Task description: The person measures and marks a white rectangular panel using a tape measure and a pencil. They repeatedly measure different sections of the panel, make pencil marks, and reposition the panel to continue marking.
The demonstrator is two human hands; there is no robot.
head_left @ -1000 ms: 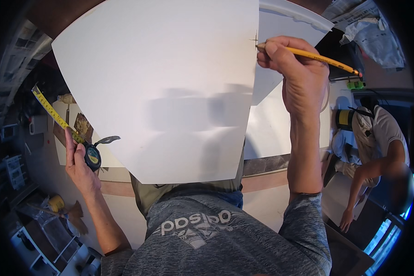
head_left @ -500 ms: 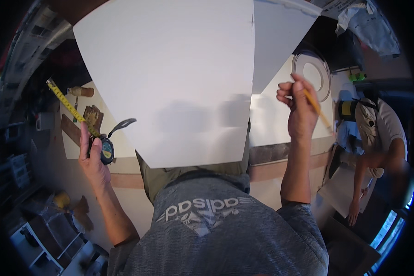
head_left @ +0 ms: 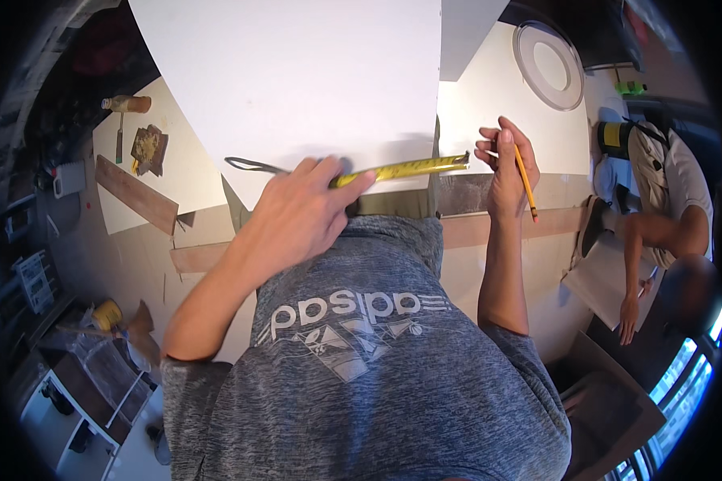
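Observation:
My left hand (head_left: 309, 204) is closed round a tape measure, over the near edge of a large white board (head_left: 313, 88). Its yellow blade (head_left: 417, 168) sticks out to the right, the hooked tip close to my right hand. A dark wrist strap (head_left: 253, 166) trails left from the tape's case, which my fingers mostly hide. My right hand (head_left: 507, 172) is right of the board with a yellow pencil (head_left: 526, 183) lodged in it, the pencil's end pointing down toward me. Thumb and index finger of that hand point up, near the blade's tip but apart from it.
At left lie a bottle (head_left: 128, 104), a brown crumbly block (head_left: 148, 151) and a wooden strip (head_left: 136, 195). A clear ring (head_left: 549, 64) rests on a white sheet at right. Further right another person (head_left: 658, 184) bends over a white panel (head_left: 614, 276).
My left hand has swung right with the tape measure, from beside the board to over its near edge. The blade now points right. My right hand with the pencil has shifted slightly.

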